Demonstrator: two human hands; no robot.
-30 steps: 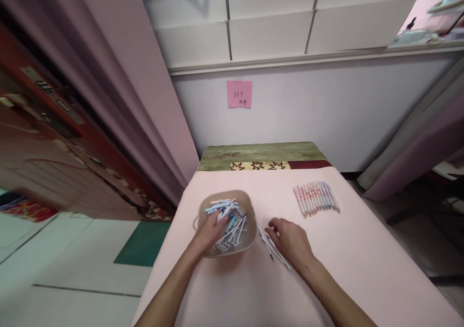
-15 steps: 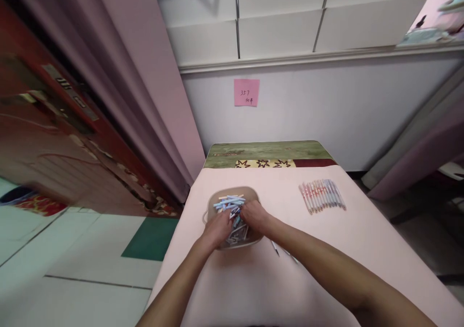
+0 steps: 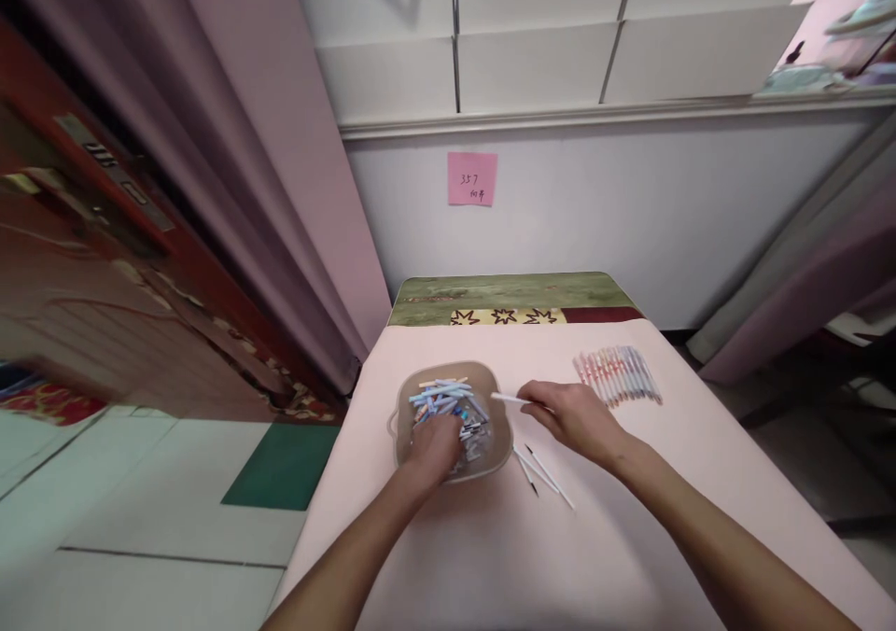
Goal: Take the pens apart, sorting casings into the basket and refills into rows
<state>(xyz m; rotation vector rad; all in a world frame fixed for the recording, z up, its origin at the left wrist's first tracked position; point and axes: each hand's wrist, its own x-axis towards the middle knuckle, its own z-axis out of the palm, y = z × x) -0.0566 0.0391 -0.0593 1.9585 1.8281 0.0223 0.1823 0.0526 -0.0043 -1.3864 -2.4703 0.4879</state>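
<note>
A beige plastic basket (image 3: 501,440) stands on the pink-covered table, holding a jumble of pen parts (image 3: 448,394), mostly blue and white barrels with clear pieces below. My left hand (image 3: 435,448) reaches down into it, fingers curled among the parts; what they hold is hidden. To the right of the basket, my right hand (image 3: 575,418) pinches a thin white pen refill (image 3: 510,398) by one end, its other end pointing left over the basket's rim. Several similar white refills (image 3: 550,478), some dark-tipped, lie crossed on the cloth below that hand.
Assembled pens (image 3: 617,375) lie side by side in a row at the right of the table (image 3: 448,566). A pink note (image 3: 472,179) is stuck on the wall behind. A red door (image 3: 140,267) and purple curtain are on the left.
My right hand has come out of the basket to the right, now with a white refill. My left hand stays in the basket. The loose refills on the cloth show more fully.
</note>
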